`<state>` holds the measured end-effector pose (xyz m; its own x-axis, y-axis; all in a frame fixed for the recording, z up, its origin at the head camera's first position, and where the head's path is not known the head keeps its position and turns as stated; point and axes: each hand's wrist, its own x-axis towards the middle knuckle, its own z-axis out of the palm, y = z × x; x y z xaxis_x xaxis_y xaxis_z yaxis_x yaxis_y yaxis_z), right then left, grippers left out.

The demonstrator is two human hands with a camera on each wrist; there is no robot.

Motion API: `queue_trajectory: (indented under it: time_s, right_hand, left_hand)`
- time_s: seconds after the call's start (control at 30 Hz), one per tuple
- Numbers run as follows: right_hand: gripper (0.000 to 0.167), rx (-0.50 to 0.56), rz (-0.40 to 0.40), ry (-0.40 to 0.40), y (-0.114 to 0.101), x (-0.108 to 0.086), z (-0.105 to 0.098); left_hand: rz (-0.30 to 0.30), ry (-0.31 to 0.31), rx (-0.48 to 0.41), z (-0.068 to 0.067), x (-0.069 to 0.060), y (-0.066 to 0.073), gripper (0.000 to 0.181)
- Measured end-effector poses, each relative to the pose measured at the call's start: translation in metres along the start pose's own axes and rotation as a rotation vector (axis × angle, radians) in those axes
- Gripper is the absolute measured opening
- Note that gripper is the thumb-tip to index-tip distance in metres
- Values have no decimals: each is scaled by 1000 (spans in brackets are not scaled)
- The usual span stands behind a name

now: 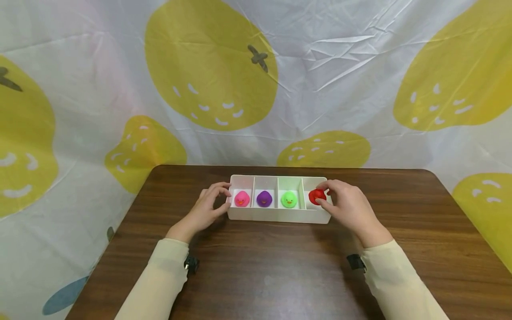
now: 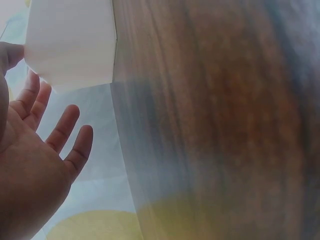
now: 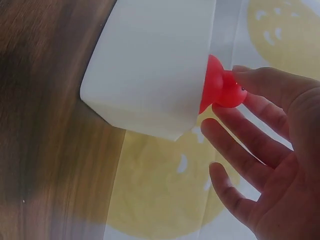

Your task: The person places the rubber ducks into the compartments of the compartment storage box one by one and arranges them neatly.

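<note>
A white tray with four compartments stands on the table. From left to right, its compartments hold a pink toy duck, a purple toy duck, a green toy duck and a red toy duck. My right hand pinches the red duck between thumb and fingers in the rightmost compartment. In the right wrist view, the red duck shows above the tray's rim. My left hand touches the tray's left end with loosely bent fingers, the outer ones spread in the left wrist view.
The dark brown wooden table has rounded far corners. Behind it hangs a pale cloth printed with yellow fruit. Both sleeves are cream, and a small black device sits at each wrist.
</note>
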<state>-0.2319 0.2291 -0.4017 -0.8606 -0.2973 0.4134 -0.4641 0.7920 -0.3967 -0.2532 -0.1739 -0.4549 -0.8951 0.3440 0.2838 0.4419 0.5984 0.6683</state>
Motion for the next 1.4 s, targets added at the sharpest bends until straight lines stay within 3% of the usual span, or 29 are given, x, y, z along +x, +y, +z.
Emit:
queue_trajectory:
  time_s: [0.6,1.4]
  right_hand:
    - [22,11,-28,-74,10,10,8]
    - [21,-42,-3,-209,18,29,21]
  left_hand:
    - [4,3,5,0,0,0,22]
    - [-11,-10,3,-1,-1,0,23]
